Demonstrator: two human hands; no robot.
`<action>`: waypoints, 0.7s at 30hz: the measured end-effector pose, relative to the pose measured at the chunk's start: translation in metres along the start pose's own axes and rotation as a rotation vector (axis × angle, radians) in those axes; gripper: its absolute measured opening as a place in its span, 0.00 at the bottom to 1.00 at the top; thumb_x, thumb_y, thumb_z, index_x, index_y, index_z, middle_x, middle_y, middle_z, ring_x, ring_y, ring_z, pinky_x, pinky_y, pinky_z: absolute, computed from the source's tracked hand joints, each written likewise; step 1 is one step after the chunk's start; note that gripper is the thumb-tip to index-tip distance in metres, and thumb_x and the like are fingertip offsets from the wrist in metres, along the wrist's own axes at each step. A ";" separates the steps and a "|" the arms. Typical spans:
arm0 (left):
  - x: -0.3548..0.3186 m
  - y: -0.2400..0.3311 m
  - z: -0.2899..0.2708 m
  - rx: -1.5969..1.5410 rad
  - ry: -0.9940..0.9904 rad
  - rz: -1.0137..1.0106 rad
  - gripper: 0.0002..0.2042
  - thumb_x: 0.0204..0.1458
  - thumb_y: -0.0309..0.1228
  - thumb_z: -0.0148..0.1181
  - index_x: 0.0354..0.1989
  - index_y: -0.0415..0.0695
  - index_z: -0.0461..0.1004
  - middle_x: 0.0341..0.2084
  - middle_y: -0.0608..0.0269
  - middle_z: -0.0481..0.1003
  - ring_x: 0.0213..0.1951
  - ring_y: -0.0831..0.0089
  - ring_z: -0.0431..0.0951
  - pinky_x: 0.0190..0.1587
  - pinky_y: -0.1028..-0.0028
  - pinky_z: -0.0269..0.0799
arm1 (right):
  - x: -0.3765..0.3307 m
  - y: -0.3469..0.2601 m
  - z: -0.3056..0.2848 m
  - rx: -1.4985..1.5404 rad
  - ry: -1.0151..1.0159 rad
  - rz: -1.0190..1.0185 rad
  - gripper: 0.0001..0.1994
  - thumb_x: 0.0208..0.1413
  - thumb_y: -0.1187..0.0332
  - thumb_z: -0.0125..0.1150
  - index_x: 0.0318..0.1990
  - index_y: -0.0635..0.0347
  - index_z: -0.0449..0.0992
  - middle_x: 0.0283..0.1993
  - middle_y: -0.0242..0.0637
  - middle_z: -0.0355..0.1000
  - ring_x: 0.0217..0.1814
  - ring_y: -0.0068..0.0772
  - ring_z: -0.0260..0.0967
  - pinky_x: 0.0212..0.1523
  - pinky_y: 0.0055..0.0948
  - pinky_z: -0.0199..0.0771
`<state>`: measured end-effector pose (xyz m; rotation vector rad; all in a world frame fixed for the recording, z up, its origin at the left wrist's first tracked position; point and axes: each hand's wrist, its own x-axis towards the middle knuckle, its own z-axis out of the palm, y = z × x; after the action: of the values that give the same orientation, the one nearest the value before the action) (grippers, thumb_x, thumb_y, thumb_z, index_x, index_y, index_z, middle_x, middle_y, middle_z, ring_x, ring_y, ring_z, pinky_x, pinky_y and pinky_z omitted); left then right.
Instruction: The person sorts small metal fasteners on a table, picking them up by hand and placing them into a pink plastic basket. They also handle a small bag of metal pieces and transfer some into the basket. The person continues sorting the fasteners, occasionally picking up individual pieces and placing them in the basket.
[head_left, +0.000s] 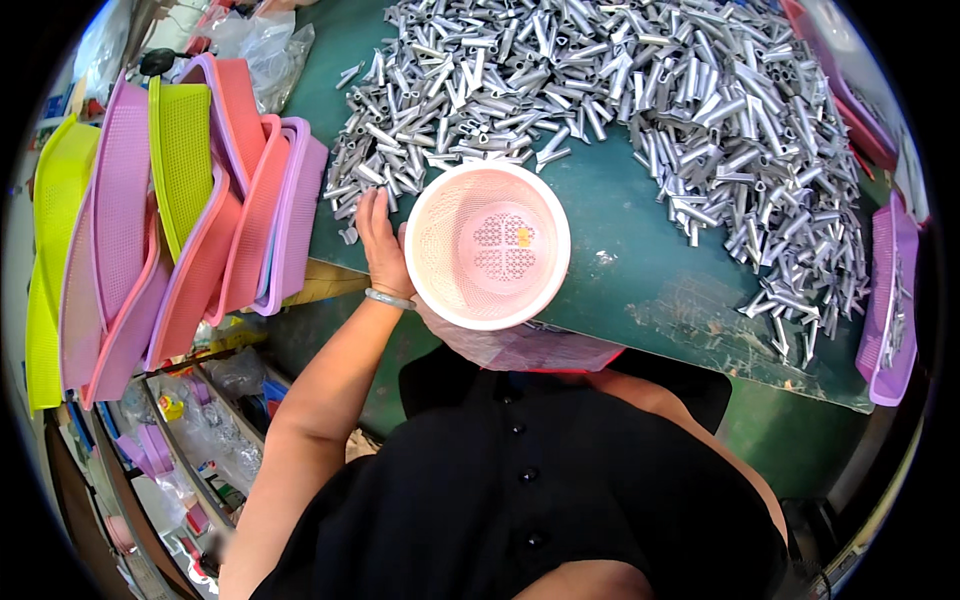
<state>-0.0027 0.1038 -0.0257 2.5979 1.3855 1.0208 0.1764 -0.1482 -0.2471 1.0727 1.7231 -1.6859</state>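
A round pale pink plastic basket with a white rim stands in front of me at the table's near edge. Its perforated bottom shows and a small orange sticker lies inside. My left hand is beside the basket's left side, its fingers stretched out toward the metal pieces and its thumb side near the rim; whether it touches the basket I cannot tell. A bracelet circles that wrist. My right forearm passes behind the basket and my body, and its hand is hidden. A large heap of short grey metal tubes lies beyond the basket.
The green table has a worn near edge. Several stacked baskets, one of them yellow-green, lean at the left. A purple tray stands at the right edge. Pinkish sheeting hangs below the basket. Shelves with clutter are lower left.
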 end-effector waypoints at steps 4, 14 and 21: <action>0.002 0.004 0.000 0.016 -0.047 -0.018 0.27 0.47 0.20 0.48 0.59 0.38 0.54 0.56 0.43 0.55 0.58 0.44 0.54 0.60 0.54 0.47 | -0.016 0.011 -0.009 -0.013 0.022 0.040 0.19 0.51 0.62 0.46 0.47 0.64 0.71 0.51 0.50 0.68 0.53 0.44 0.65 0.53 0.35 0.63; -0.004 -0.001 0.005 0.023 0.069 0.066 0.26 0.47 0.20 0.48 0.58 0.38 0.55 0.55 0.42 0.56 0.58 0.44 0.54 0.60 0.56 0.48 | -0.023 0.023 -0.023 -0.060 0.097 0.056 0.20 0.53 0.61 0.47 0.49 0.64 0.69 0.51 0.50 0.67 0.54 0.44 0.64 0.54 0.35 0.62; -0.006 -0.004 0.009 -0.002 0.153 0.122 0.24 0.46 0.21 0.48 0.56 0.36 0.58 0.53 0.42 0.58 0.57 0.44 0.55 0.60 0.56 0.47 | -0.107 0.023 -0.032 -0.025 0.344 0.006 0.21 0.54 0.59 0.47 0.50 0.64 0.68 0.52 0.50 0.67 0.54 0.44 0.64 0.54 0.36 0.62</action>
<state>-0.0031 0.1043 -0.0371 2.6816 1.2657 1.2612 0.2608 -0.1394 -0.1709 1.4197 1.9385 -1.5390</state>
